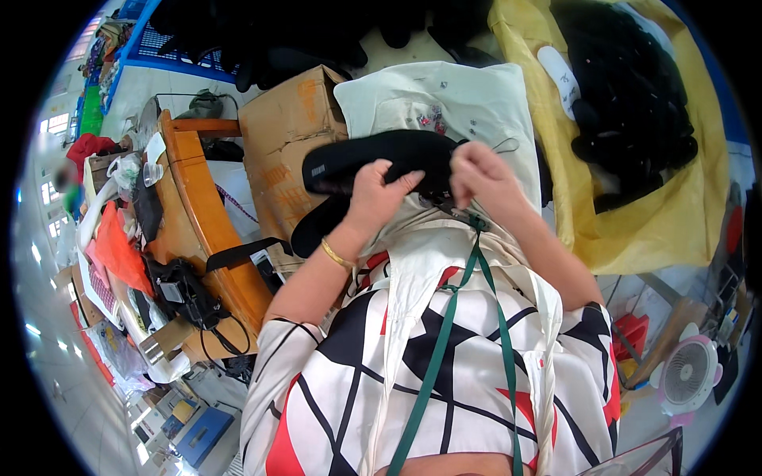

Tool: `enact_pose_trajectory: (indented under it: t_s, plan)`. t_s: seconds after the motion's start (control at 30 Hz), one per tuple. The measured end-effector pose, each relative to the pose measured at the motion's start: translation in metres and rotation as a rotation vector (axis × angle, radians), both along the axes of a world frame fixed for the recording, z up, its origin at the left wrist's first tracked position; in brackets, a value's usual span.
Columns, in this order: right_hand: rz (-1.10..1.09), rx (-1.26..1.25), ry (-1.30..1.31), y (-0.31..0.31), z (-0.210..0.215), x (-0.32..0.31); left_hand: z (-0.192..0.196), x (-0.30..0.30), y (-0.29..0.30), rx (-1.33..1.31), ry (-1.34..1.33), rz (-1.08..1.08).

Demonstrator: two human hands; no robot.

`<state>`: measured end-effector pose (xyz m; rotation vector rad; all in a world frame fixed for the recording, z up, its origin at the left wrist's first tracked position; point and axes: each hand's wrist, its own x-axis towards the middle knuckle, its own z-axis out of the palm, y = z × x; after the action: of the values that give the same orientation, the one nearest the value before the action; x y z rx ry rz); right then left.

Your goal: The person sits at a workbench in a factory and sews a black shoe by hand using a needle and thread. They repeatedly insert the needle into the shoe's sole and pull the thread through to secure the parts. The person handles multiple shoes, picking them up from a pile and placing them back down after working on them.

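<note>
To your left, a brown wooden frame [190,163] stands beside an open cardboard box [278,123]. In front of you, a long black padded piece [349,161] lies sideways over a pale cloth [476,95], your left hand's [377,193] grip holding its near edge between thumb and fingers, while your right hand [486,176] is at its right end, fingers curled, whether around anything you cannot tell. Farther right, a yellow sack [651,242] holds a heap of black pieces [631,103].
</note>
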<state>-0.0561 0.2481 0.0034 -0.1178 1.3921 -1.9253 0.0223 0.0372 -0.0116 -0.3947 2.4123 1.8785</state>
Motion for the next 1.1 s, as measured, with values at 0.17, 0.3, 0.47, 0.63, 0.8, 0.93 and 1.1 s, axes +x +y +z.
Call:
enact_pose_trajectory:
  t_s: [0.17, 0.3, 0.47, 0.63, 0.8, 0.93, 1.1]
  plan:
    - [-0.697, -0.201, -0.128, 0.13, 0.013, -0.063, 0.015, -0.04, -0.026, -0.416, 0.078, -0.317]
    - [-1.219, -0.494, 0.009, 0.305, 0.004, -0.088, 0.023, -0.065, -0.009, -0.546, 0.012, -0.668]
    - [-1.761, -0.238, 0.21, 0.434, -0.029, -0.055, 0.009, -0.064, 0.025, -0.779, 0.125, -0.772]
    - [-1.662, 0.015, 0.3, 0.372, -0.045, -0.024, 0.036, -0.047, 0.042, -0.863, 0.431, -0.448]
    - [-1.57, 0.171, 0.401, 0.344, -0.057, -0.027, 0.021, -0.027, 0.047, -0.556, 0.049, -0.382]
    - [-1.545, 0.557, 0.584, 0.36, -0.035, -0.03, 0.011, -0.026, 0.042, -0.379, -0.089, -0.326]
    - [-1.57, 0.537, 0.687, 0.424, -0.046, -0.023, -0.005, -0.019, 0.04, -0.261, -0.049, -0.329]
